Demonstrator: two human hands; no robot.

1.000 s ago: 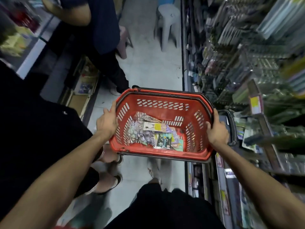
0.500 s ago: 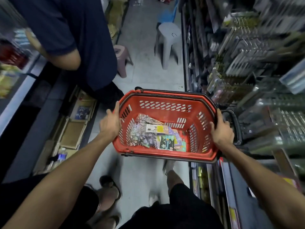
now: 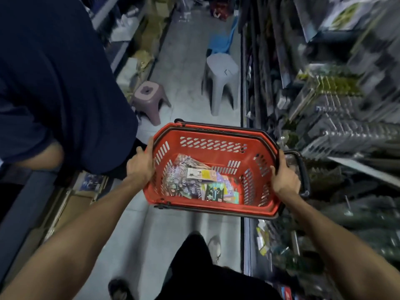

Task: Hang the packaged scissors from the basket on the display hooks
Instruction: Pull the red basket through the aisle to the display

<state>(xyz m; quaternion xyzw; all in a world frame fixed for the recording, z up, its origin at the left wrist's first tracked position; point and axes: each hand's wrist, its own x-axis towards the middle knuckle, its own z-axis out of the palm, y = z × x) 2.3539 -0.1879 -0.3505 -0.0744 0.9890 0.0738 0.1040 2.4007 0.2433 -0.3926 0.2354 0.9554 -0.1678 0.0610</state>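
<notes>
You hold the red basket (image 3: 216, 154) in the air over the aisle floor (image 3: 184, 68), one hand on each short side. Your left hand (image 3: 140, 167) has its grip clamped on the left rim, thumb over the top edge, fingers wrapped under and out of sight. Your right hand (image 3: 284, 178) has its grip clamped on the right rim in the same way. The black handle (image 3: 302, 169) is folded out, just right of that hand.

The packaged scissors (image 3: 201, 182) are inside the basket, a loose pile of flat carded packs on its bottom, heaped toward the left near corner. One white and yellow card lies on top. The print is too blurred to read.

The display hooks (image 3: 337, 126) are on the right shelving, loaded with hanging packs, blurred. The basket's right far corner is near them; you touch none.

Another person (image 3: 65, 83) in a dark blue shirt stands left, close to your left hand. A pink stool (image 3: 149, 100) sits on the floor far left of the basket. A taller grey stool (image 3: 220, 81) stands further off, by the right shelving. Your dark trousers and one foot show near, below the basket.
</notes>
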